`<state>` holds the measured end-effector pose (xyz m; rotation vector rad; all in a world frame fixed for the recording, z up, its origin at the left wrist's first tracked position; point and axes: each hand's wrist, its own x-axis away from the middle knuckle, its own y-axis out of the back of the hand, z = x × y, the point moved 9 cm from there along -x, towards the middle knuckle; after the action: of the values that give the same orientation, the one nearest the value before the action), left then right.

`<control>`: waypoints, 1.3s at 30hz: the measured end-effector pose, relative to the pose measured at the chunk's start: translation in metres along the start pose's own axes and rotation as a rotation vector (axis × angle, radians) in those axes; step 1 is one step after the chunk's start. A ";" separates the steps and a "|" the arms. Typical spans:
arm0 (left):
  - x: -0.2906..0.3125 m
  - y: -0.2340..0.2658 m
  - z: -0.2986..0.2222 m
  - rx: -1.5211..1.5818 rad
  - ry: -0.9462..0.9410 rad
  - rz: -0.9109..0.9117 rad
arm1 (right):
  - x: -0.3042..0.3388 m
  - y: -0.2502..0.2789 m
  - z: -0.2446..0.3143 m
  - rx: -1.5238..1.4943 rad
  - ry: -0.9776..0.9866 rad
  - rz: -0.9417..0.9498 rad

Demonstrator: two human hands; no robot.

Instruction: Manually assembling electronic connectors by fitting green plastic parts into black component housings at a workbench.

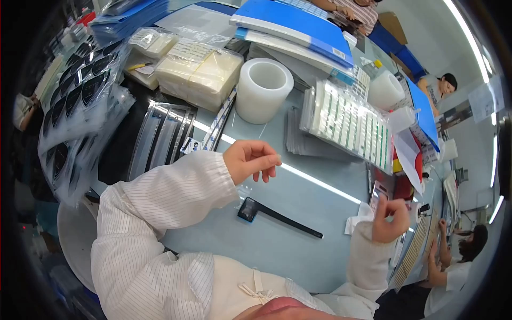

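Here the left hand [250, 160] hovers above the black strip [277, 215] mid-table.

Both hands, left [250, 160] and right [390, 217], hover above a black strip [277, 214].

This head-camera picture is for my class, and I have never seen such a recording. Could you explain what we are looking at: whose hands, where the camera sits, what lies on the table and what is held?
There is no machine here: a person in a white striped coat works with two bare hands. The one picture comes from a wide fisheye camera on the person's head, looking down, so straight edges bend near the rim.

The left hand hovers above the pale blue table, fingers curled; whether it pinches anything is too small to tell. The right hand is raised at the table's right edge, near some white paper; what it holds, if anything, is unclear.

On the table lie a black strip with a square end, a white roll, bagged white parts, bagged cream blocks and blue folders. Other people sit at the right.
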<state>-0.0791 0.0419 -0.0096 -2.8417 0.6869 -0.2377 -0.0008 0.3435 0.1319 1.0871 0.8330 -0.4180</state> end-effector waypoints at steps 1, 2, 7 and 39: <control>0.001 0.003 -0.008 -0.005 -0.037 -0.023 | 0.009 0.004 0.016 0.018 0.159 0.016; 0.002 0.007 -0.016 -0.012 -0.073 -0.047 | 0.017 0.003 0.026 -0.042 0.215 0.044; 0.016 0.051 -0.077 -0.201 -0.311 -0.241 | 0.080 -0.016 0.022 -0.149 0.172 0.128; 0.007 0.126 -0.005 -1.670 0.559 -0.413 | 0.132 -0.058 -0.027 -0.372 -0.423 0.297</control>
<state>-0.1280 -0.0719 -0.0336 -4.6101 0.3653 -0.8868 0.0340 0.3550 -0.0104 0.7233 0.3454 -0.2173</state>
